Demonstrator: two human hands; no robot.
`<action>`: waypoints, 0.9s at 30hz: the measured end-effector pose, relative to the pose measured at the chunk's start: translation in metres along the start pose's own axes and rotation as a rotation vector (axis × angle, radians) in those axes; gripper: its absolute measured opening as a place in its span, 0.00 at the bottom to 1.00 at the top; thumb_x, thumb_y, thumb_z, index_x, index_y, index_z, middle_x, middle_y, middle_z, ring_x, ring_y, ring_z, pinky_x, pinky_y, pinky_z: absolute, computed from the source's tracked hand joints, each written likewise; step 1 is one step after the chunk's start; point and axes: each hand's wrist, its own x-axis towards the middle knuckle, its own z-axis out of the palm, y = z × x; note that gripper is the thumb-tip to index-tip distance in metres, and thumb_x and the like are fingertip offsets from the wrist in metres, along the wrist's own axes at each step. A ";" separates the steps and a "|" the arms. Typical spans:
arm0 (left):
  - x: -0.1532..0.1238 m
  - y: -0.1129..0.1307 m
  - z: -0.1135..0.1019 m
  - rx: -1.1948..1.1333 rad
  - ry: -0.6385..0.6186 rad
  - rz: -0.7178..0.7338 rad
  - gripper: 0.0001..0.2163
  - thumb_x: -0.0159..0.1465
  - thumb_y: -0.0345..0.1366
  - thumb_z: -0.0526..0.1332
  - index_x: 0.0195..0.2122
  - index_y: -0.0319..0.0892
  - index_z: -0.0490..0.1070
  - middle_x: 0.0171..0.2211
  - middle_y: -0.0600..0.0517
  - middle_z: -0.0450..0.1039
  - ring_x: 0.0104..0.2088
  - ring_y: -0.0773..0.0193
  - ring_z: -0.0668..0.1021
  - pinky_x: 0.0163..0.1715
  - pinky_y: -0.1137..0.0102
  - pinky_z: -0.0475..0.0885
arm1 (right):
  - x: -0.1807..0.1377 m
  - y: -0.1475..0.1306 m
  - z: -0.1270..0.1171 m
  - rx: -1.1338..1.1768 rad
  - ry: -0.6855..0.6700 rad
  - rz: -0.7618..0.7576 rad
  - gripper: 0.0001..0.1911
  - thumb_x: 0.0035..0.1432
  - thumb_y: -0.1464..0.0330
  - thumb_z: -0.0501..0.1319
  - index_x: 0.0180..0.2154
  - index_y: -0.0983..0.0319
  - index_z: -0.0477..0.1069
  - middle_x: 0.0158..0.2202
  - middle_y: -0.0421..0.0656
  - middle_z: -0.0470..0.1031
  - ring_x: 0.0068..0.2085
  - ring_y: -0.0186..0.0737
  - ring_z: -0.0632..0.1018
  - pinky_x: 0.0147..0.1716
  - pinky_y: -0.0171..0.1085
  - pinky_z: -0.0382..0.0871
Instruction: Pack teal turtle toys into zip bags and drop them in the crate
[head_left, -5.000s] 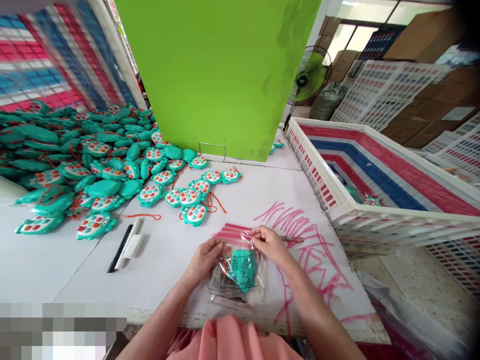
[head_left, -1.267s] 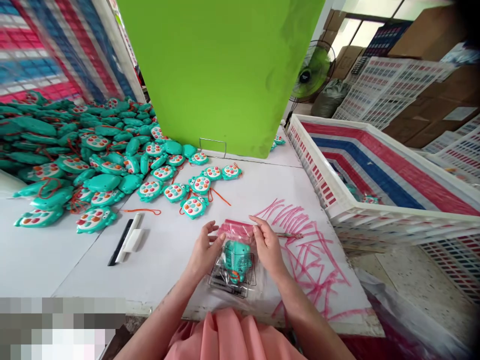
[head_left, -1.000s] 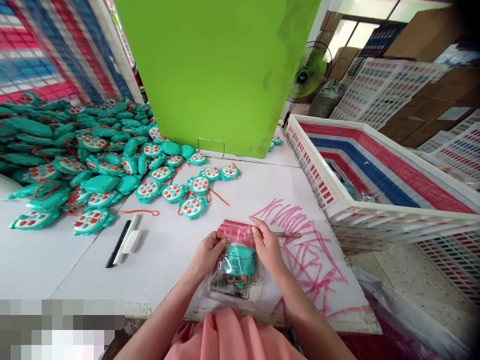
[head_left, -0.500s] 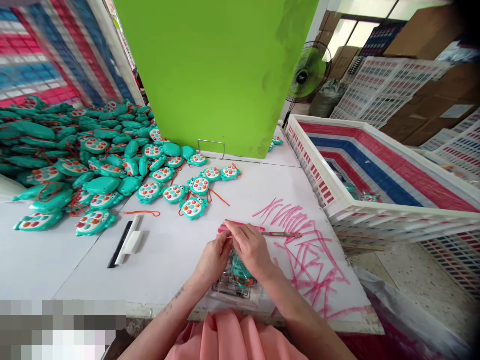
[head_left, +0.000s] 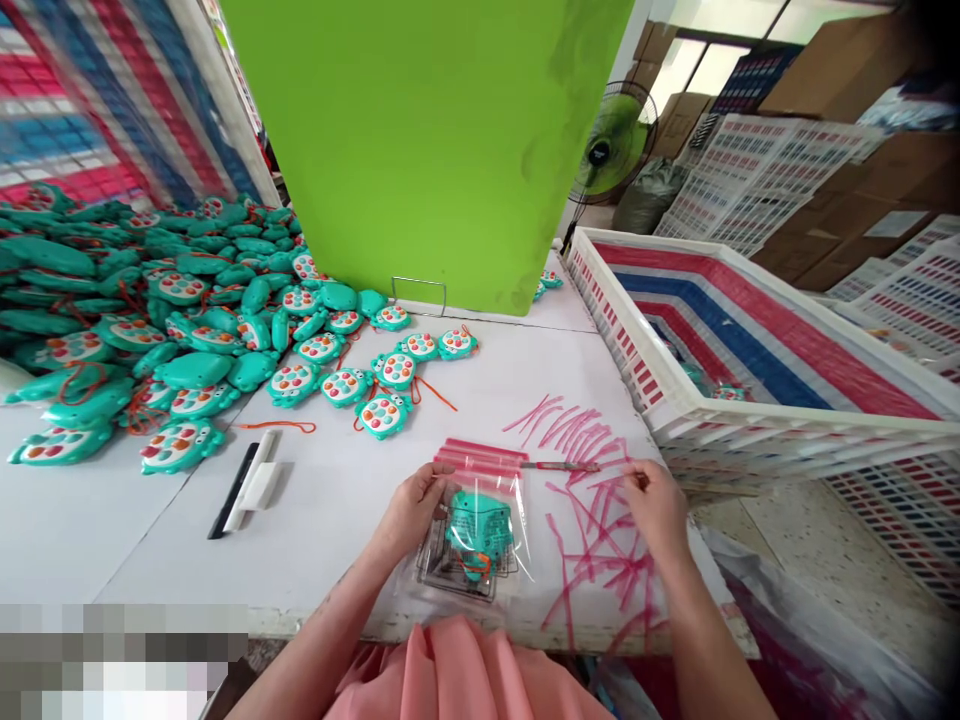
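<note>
Past bagged toy point(head_left: 480, 520): loose toys point(head_left: 384, 414), then grn board point(head_left: 442, 150).

Left hand point(head_left: 411, 510) at bag point(head_left: 489, 481); toy point(head_left: 478, 522) inside

- Clear plastic bag point(head_left: 489, 482): glossy, printed with dark lines, lying flat on the white tabletop point(head_left: 322, 510), pink bands at its far end.
- Turquoise toy point(head_left: 480, 520): inside the bag, smooth side up, an orange cord point(head_left: 474, 567) bunched at its near end.
- Pink strips point(head_left: 624, 574): thin, scattered, crossing, right of the bag.
</note>
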 end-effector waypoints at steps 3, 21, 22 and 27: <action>0.000 0.003 -0.001 -0.079 -0.003 -0.044 0.18 0.60 0.46 0.57 0.46 0.39 0.68 0.32 0.50 0.76 0.30 0.64 0.77 0.26 0.72 0.71 | -0.010 0.021 -0.018 -0.262 -0.050 -0.217 0.11 0.49 0.71 0.54 0.34 0.61 0.74 0.35 0.50 0.73 0.37 0.49 0.72 0.39 0.46 0.66; -0.001 0.002 -0.005 -0.318 -0.012 -0.093 0.19 0.52 0.48 0.68 0.36 0.38 0.72 0.29 0.51 0.76 0.28 0.66 0.75 0.29 0.73 0.68 | -0.019 -0.139 0.051 0.688 -0.742 0.008 0.11 0.54 0.68 0.57 0.39 0.63 0.72 0.29 0.40 0.76 0.29 0.36 0.75 0.29 0.33 0.64; -0.002 0.002 -0.006 -0.323 -0.018 -0.099 0.20 0.52 0.47 0.67 0.39 0.38 0.73 0.31 0.50 0.77 0.30 0.65 0.76 0.30 0.72 0.69 | -0.018 -0.135 0.051 0.732 -0.754 0.042 0.12 0.53 0.68 0.57 0.40 0.63 0.71 0.29 0.40 0.76 0.28 0.36 0.75 0.28 0.32 0.64; -0.006 0.009 -0.010 -0.303 -0.080 -0.096 0.15 0.55 0.42 0.64 0.41 0.38 0.75 0.34 0.49 0.77 0.32 0.64 0.76 0.35 0.70 0.69 | -0.014 -0.115 0.048 0.804 -0.758 0.114 0.09 0.49 0.70 0.58 0.34 0.63 0.74 0.27 0.39 0.75 0.26 0.33 0.73 0.27 0.32 0.63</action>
